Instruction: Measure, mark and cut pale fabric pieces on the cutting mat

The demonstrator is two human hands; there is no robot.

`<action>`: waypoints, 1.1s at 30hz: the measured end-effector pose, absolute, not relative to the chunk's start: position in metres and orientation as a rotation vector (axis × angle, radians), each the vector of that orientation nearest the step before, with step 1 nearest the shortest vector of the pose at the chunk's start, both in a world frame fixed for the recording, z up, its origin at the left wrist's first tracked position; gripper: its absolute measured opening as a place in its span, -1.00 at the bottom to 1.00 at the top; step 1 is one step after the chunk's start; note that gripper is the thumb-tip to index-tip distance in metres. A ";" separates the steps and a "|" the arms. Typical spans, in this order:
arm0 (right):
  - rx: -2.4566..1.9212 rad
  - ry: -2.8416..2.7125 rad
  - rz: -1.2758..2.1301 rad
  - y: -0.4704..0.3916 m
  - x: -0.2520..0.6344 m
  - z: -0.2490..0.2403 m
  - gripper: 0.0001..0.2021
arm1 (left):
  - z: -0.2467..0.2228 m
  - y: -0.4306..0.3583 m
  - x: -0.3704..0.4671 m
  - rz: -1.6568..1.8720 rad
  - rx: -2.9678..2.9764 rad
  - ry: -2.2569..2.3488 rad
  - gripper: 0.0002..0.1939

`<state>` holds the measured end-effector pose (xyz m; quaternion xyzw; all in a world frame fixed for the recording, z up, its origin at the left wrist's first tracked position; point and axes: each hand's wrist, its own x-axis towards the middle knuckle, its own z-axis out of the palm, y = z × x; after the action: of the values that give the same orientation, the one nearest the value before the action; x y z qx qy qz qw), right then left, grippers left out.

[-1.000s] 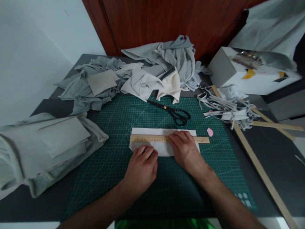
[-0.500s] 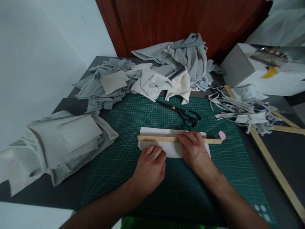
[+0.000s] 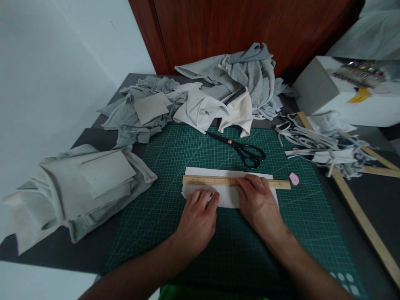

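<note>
A strip of white cloth (image 3: pixel 228 201) lies flat on the green cutting mat (image 3: pixel 175 148). Across it runs a wooden ruler (image 3: pixel 206 180), its right end past the cloth's edge. My right hand (image 3: pixel 258 198) grips the ruler near its middle, fingers closed on it. On the cloth's lower left part rests my left hand (image 3: pixel 198 214), its fingers curled together; what they hold, if anything, is hidden. Black scissors (image 3: pixel 239 146) lie above the cloth. A pink piece (image 3: pixel 294 178) lies just beyond the ruler's right end.
Grey and white cloths (image 3: pixel 209 104) are heaped at the back. Folded cloth with card pieces (image 3: pixel 108 173) lies at the left. Cloth strips (image 3: pixel 331 146) and long wooden rulers (image 3: pixel 359 210) are at the right, near a white box (image 3: pixel 340 93).
The ruler now lies flatter, its marked face showing, and its right end is a little apart from the pink piece. The view has shifted slightly; both hands stay in nearly the same places.
</note>
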<state>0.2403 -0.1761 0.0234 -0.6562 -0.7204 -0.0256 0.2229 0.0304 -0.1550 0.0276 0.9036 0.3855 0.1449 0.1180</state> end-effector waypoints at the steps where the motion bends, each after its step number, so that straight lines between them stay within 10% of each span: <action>1: -1.812 -1.990 -0.086 -0.176 0.240 0.022 -0.76 | 0.027 -0.156 0.031 0.429 2.634 1.147 -0.60; 33: -1.911 -2.008 -0.146 -0.175 0.230 0.014 -0.59 | 0.038 -0.141 0.027 0.238 2.790 1.352 -0.62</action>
<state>0.2301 -0.1749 0.0141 -0.6770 -0.7113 -0.0518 0.1818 0.0269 -0.1412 0.0384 0.8971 0.4349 0.0766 0.0162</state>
